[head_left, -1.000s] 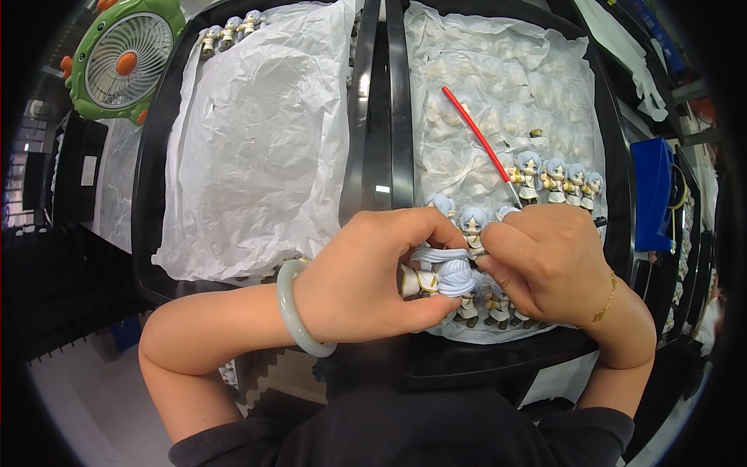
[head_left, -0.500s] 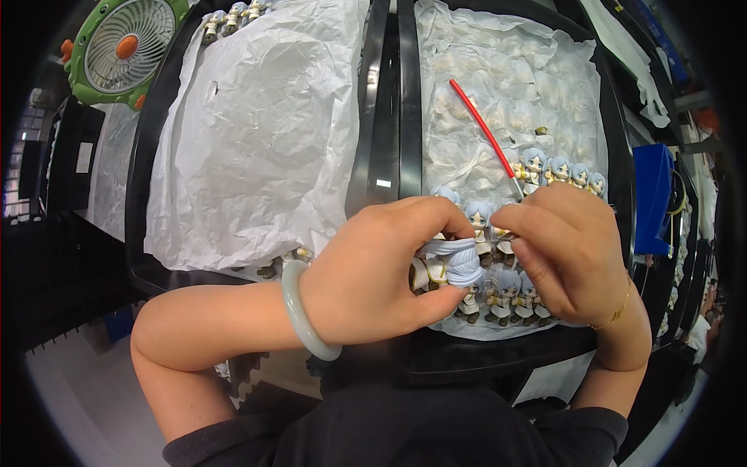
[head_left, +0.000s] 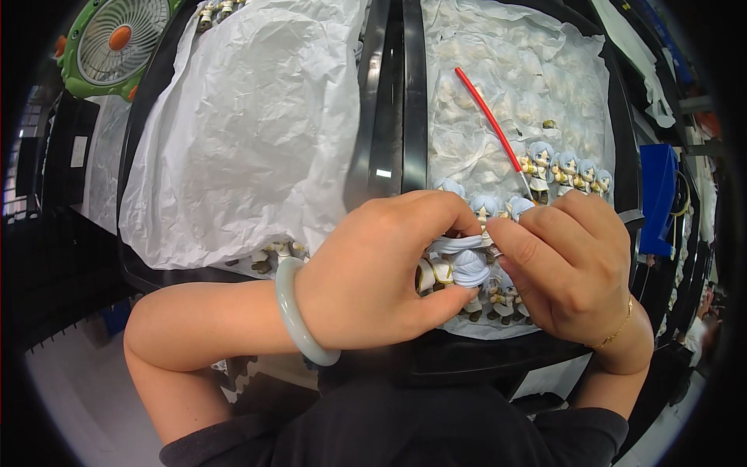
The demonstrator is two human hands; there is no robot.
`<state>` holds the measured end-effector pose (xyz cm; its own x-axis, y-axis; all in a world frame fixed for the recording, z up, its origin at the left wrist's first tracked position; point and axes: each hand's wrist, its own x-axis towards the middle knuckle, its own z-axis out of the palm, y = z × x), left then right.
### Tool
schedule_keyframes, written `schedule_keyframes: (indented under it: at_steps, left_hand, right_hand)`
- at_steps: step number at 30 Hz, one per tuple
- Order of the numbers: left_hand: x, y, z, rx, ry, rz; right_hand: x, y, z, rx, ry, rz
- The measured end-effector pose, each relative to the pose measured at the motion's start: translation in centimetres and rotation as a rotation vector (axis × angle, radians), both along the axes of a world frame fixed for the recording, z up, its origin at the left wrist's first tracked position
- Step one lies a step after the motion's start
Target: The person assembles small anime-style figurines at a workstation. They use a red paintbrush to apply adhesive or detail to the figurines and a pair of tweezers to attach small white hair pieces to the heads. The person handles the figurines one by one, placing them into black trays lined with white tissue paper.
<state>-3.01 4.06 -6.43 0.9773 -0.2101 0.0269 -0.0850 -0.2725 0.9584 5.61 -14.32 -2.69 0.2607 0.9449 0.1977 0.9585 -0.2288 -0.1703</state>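
Observation:
My left hand (head_left: 381, 272) is closed around a small figurine (head_left: 470, 268) with pale blue hair and a white, gold-trimmed outfit. The figurine lies on its side, its head toward my right hand (head_left: 572, 261). Thumb and fingers of my right hand are bent together close beside that head; whatever they pinch is hidden or too small to name. Beyond my right hand a red-handled brush (head_left: 490, 113) lies slantwise over the right tray, its tip end near my knuckles. Similar figurines (head_left: 542, 162) stand around both hands, partly covered by them.
A black tray (head_left: 415, 101) holds white wrapping (head_left: 490, 47) under the figurines. In the left tray, crumpled white paper (head_left: 241, 140) covers most of the surface, with figurines (head_left: 268, 255) peeking out below. A green fan (head_left: 117, 47) stands far left; a blue bin (head_left: 657, 198) sits at right.
My right hand has moved in to the left, its fingertips now right against the figurine's head. My left hand keeps its hold. The whole view has shifted slightly.

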Motion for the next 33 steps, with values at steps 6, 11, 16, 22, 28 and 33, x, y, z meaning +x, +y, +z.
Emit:
schedule_keyframes:
  at_steps: [6,11,16,22,28,33]
  left_hand:
    - [-0.1,-0.1,0.1,-0.002,0.017,0.012]
    - [-0.1,0.0,0.1,-0.003,0.011,0.015]
    - [0.0,0.0,0.1,0.032,-0.025,0.008]
    - [-0.1,0.0,0.1,0.026,-0.02,0.015]
    - [0.0,0.1,0.2,0.03,0.011,0.013]
    - [0.0,0.1,0.2,0.034,0.029,0.002]
  right_hand:
    - [-0.2,0.1,0.2,-0.018,-0.028,-0.007]
    - [-0.5,0.1,-0.2,0.025,-0.069,-0.015]
    - [-0.4,0.1,-0.2,0.007,-0.083,-0.011]
    - [-0.6,0.1,-0.6,0.039,-0.12,-0.022]
    - [-0.9,0.2,-0.5,0.036,-0.154,-0.048]
    - [-1.1,0.1,-0.8,0.063,-0.127,-0.065]
